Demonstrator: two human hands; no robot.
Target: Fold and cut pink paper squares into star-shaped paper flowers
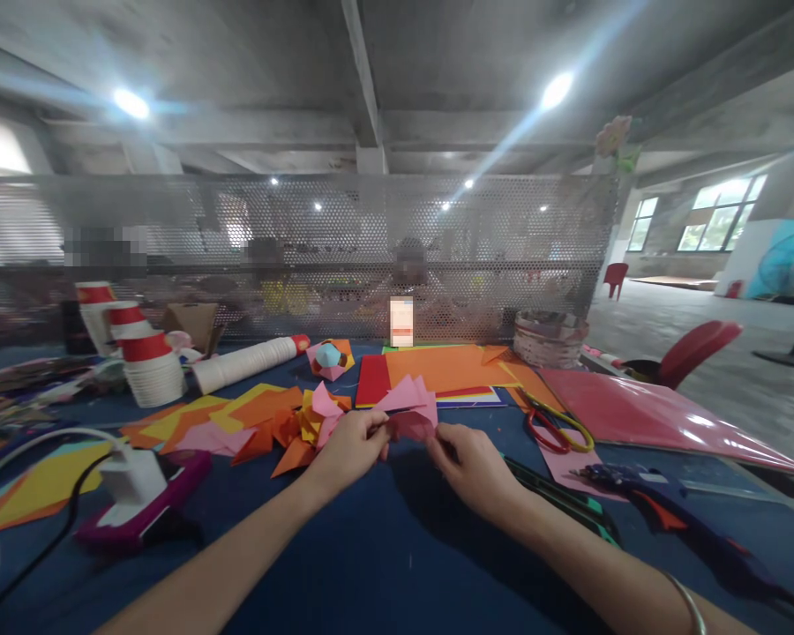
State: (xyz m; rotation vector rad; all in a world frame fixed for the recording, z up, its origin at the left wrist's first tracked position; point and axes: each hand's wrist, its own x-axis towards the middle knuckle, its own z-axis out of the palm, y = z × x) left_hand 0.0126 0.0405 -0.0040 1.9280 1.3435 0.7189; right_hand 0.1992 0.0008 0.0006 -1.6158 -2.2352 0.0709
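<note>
Between my two hands a folded pink paper piece point(415, 422) is held up above the dark blue table. My left hand point(361, 441) pinches its left edge, with fingers closed. At its right lower edge my right hand point(473, 459) is closed on the same paper. Just left of my left hand lies a cluster of folded orange, yellow and pink paper pieces point(301, 428). Behind the held piece are stacked sheets of orange paper point(437, 369), with red and other colours beneath.
Scissors point(559, 428), a glue gun point(662, 498) and a box cutter point(562, 498) lie on the right, near a pink glossy sheet point(635, 410). Paper cup stacks point(149, 370) stand at left, behind a purple power strip point(146, 511). A perforated screen point(304, 256) closes the back.
</note>
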